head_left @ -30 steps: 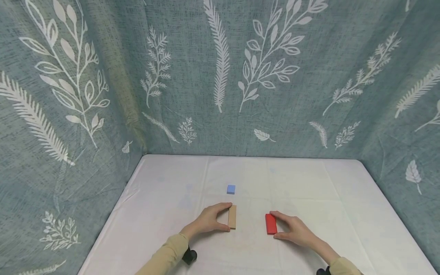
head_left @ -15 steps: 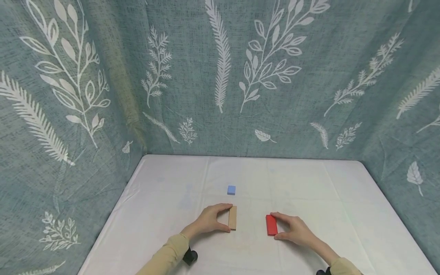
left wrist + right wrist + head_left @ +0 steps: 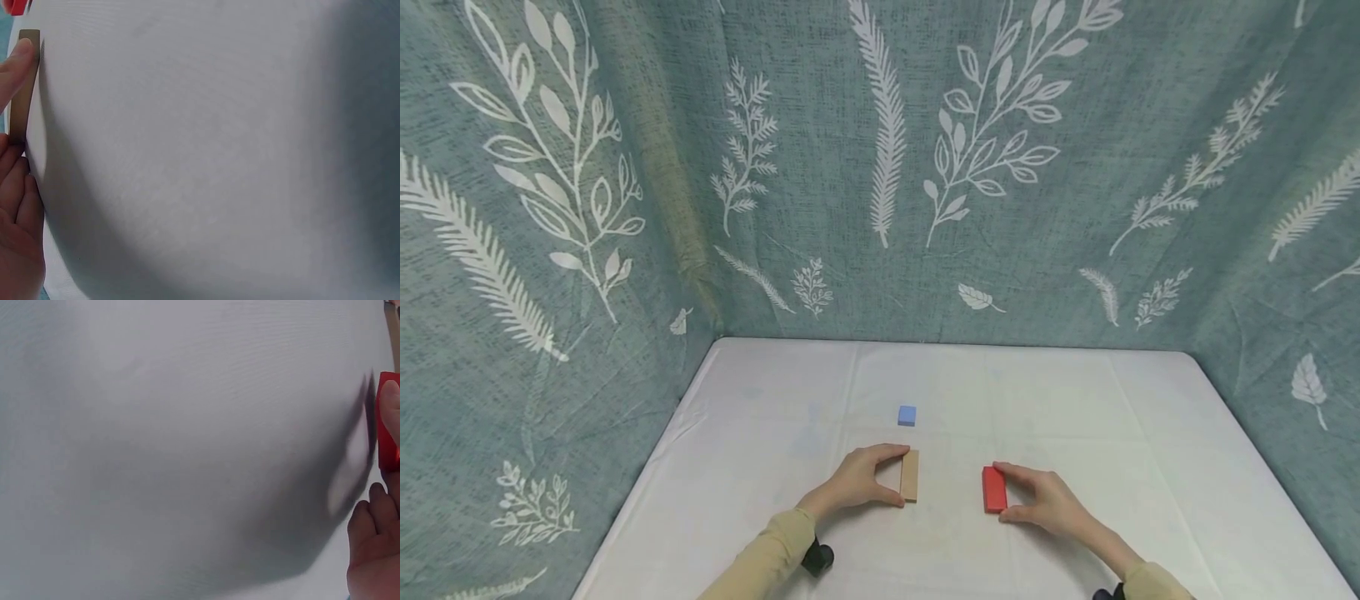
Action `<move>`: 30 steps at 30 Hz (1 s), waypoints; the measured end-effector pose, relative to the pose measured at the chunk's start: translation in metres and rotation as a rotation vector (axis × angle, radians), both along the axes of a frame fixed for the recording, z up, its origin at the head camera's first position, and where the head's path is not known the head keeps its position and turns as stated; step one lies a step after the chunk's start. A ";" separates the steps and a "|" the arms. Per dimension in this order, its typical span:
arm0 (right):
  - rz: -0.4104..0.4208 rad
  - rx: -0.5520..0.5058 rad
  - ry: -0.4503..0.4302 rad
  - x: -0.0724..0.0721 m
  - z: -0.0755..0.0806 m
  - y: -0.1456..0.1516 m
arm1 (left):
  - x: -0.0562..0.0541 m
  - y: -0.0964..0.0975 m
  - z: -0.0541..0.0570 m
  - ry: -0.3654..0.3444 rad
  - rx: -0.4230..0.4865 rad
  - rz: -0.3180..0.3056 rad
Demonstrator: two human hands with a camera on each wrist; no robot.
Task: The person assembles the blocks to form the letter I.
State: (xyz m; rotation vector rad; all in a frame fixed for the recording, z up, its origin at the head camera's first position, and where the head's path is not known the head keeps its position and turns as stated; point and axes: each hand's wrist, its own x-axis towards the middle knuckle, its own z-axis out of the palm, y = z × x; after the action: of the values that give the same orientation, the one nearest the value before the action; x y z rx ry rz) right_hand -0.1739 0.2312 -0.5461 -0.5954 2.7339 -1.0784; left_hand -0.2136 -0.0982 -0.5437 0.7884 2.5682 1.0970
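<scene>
A tan wooden block, long and narrow, lies near the middle of the table. My left hand pinches it by its two short ends, thumb at the near end and fingers at the far end. To the right, a red block is pinched the same way by my right hand. The left wrist view shows the thumb pressed on the tan block; in the right wrist view the thumb lies on the red block, partly cut off by the frame edge. A gap of table separates the two blocks.
A small blue block sits beyond the tan one. The white-covered table reaches back to a blue-green curtain with white leaf prints, which hangs along the back and both sides.
</scene>
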 end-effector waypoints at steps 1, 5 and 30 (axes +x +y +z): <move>-0.002 -0.007 -0.006 0.000 0.001 0.000 | 0.000 0.000 0.000 0.002 -0.002 -0.001; 0.002 -0.021 -0.011 -0.001 0.005 -0.002 | 0.000 0.000 -0.001 -0.001 0.000 0.001; 0.038 -0.066 0.028 0.006 0.035 -0.018 | 0.000 0.000 0.001 0.011 -0.001 -0.009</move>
State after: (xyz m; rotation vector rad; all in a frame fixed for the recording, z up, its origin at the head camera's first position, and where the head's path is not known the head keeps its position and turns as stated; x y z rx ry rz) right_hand -0.1676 0.2130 -0.5112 -0.6748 2.7077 -1.1643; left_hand -0.2141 -0.0986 -0.5428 0.8076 2.5714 1.0918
